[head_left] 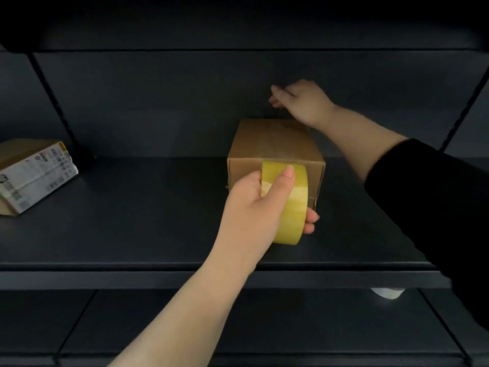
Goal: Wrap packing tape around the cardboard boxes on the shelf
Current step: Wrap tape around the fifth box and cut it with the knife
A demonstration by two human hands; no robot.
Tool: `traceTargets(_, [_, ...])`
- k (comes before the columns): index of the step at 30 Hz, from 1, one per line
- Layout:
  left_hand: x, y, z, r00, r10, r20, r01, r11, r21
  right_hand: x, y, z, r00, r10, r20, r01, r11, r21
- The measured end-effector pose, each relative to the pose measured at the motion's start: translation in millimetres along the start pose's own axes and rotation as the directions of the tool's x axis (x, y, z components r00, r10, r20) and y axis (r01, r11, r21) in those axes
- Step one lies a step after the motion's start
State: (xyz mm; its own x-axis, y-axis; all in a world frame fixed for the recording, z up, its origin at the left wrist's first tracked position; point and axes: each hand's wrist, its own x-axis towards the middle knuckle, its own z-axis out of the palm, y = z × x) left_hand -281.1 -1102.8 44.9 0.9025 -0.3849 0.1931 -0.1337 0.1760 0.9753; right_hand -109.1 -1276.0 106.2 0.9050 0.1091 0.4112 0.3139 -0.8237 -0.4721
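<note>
You are facing a stockroom or parcel storage area, dimly lit. What shows it is the dark metal shelving unit (158, 213) filling your view: a wide flat shelf with a lipped front edge, a matching back panel (185, 102), another shelf overhead and panelled tiers below. On the shelf stand a plain cardboard box (272, 144) and, well apart to the left, a parcel (31, 173) covered with printed shipping labels, lying tilted.

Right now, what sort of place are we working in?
Probably a stockroom or packing area: dark metal shelf racking, a plain box facing the tape roll in the left hand, and a labelled parcel further left.
</note>
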Motion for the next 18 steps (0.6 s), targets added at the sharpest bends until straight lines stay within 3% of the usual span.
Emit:
traceTargets(2, [1, 0, 2, 1.000, 0.004, 0.002, -0.004, 1.000, 0.014, -32, -9, -15, 0.975, -0.164, 0.153, 0.150, 0.984, 0.099])
traceTargets(5, [1, -1, 3, 1.000, 0.002, -0.003, -0.002, 1.000, 0.005, -80, -16, -13, 0.850, -0.329, 0.411, 0.316, 0.943, 0.103])
traceTargets(7, [1, -2, 3, 1.000, 0.004, -0.015, -0.004, 1.000, 0.004, -90, -14, -7, 0.782, -0.365, 0.506, 0.368, 0.925, 0.098])
traceTargets(9, [0, -3, 4, 0.999, 0.006, -0.034, -0.006, 1.000, -0.012, -82, -9, -9, 0.774, -0.295, 0.561, 0.317, 0.946, 0.060])
traceTargets(13, [-2, -5, 6, 0.998, 0.008, -0.062, -0.008, 1.000, -0.006, -41, 3, -5, 0.814, 0.010, 0.581, 0.091, 0.985, -0.144])
traceTargets(18, [-3, -5, 7, 0.997, -0.006, -0.074, 0.005, 1.000, -0.008, 1, 8, 17, 0.847, 0.114, 0.519, 0.029, 0.965, -0.261])
